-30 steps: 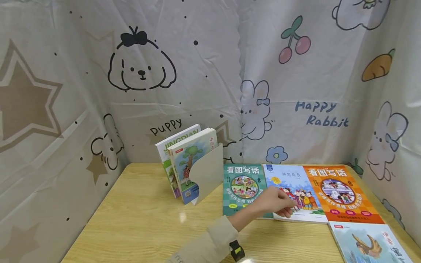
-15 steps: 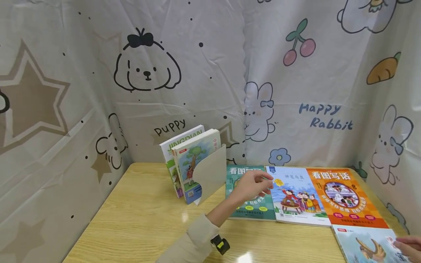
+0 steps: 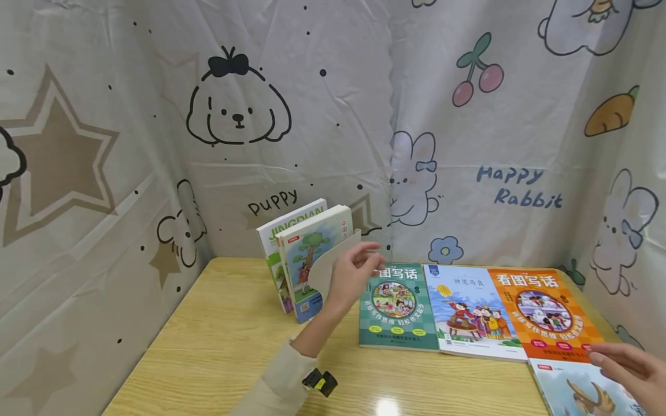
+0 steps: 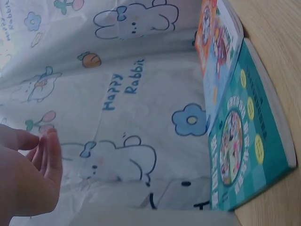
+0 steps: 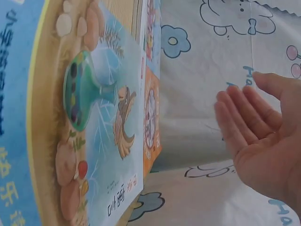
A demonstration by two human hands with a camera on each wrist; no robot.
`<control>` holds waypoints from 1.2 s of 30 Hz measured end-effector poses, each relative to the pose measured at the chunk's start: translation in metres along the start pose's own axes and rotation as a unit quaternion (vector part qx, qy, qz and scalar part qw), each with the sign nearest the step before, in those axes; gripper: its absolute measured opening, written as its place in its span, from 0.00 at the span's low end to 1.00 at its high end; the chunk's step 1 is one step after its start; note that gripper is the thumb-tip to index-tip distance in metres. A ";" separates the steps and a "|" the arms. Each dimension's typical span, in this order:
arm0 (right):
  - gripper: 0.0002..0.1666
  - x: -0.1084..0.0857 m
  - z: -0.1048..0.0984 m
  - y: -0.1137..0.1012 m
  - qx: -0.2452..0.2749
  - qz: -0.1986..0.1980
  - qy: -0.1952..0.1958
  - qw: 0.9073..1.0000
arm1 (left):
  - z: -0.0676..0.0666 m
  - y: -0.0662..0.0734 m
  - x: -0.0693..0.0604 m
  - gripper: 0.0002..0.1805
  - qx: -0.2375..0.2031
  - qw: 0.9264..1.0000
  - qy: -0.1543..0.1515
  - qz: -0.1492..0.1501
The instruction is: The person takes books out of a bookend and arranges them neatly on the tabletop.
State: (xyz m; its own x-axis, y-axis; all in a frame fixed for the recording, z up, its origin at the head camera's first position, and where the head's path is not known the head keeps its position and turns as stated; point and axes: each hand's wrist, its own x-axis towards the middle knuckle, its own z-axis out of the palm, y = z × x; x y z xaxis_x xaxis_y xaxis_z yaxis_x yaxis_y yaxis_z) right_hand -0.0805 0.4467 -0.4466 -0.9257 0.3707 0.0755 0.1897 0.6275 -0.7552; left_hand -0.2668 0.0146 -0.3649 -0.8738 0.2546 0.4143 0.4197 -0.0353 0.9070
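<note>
My left hand (image 3: 354, 274), fingers loosely bent and holding nothing, hovers in front of a cream magazine file (image 3: 325, 270) and hides part of it. Inside the file, a picture book with a tree on its cover (image 3: 311, 245) leans beside a green-and-white JINGDIAN book (image 3: 269, 245). A green book (image 3: 395, 332) lies flat right of that hand. My right hand (image 3: 632, 367), also holding nothing, floats over a pale blue book with a bird on its cover (image 3: 567, 396); its fingers look nearly straight in the right wrist view (image 5: 263, 127).
Beside the green book lie a blue-and-white book (image 3: 468, 283) and an orange book (image 3: 525, 283), edge to edge. The wooden table (image 3: 208, 346) meets a printed cloth curtain (image 3: 322, 144) at the back and sides.
My left hand has moved left from the blue-and-white book, across the green one, to the magazine file. My right hand has come in from the right edge over the bird book.
</note>
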 end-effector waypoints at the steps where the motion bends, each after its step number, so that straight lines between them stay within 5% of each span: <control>1: 0.19 -0.001 0.001 -0.003 0.004 -0.016 0.016 1.000 | -0.004 0.001 0.000 0.12 -0.003 1.000 0.017 0.013; 5: 0.09 -0.006 0.003 -0.011 0.057 -0.054 0.069 0.995 | -0.021 0.002 0.001 0.11 -0.010 0.995 0.079 0.065; 9: 0.18 -0.009 0.004 -0.016 0.105 -0.052 0.091 0.989 | -0.035 0.003 0.001 0.09 -0.009 0.989 0.116 0.095; 15: 0.05 -0.005 0.008 -0.022 0.069 -0.037 0.087 0.993 | -0.060 -0.003 0.000 0.08 -0.004 0.979 0.168 0.117; 16: 0.09 -0.005 0.009 -0.023 0.057 -0.039 0.088 0.994 | -0.063 0.000 -0.001 0.08 -0.005 0.977 0.181 0.117; 19: 0.17 -0.004 0.010 -0.023 0.042 -0.037 0.088 0.995 | -0.077 -0.001 -0.001 0.07 -0.007 0.967 0.219 0.133; 25: 0.14 -0.003 0.011 -0.022 0.041 -0.052 0.095 0.993 | -0.101 -0.007 -0.002 0.09 -0.002 0.940 0.299 0.162; 31: 0.22 -0.005 0.012 -0.020 0.015 -0.029 0.089 0.995 | -0.122 -0.023 -0.005 0.11 0.023 0.920 0.364 0.144; 36: 0.20 -0.008 0.014 -0.017 0.010 -0.021 0.093 0.995 | -0.136 -0.037 -0.008 0.17 0.062 0.929 0.357 0.073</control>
State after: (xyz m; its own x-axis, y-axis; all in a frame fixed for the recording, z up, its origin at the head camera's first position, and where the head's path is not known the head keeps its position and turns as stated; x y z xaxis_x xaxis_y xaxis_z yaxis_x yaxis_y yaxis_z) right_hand -0.0810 0.4239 -0.4431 -0.8555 0.4658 0.2261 0.1427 0.6320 -0.7617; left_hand -0.3084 -0.1172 -0.3918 -0.7271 -0.4516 0.5170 0.5324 0.1044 0.8400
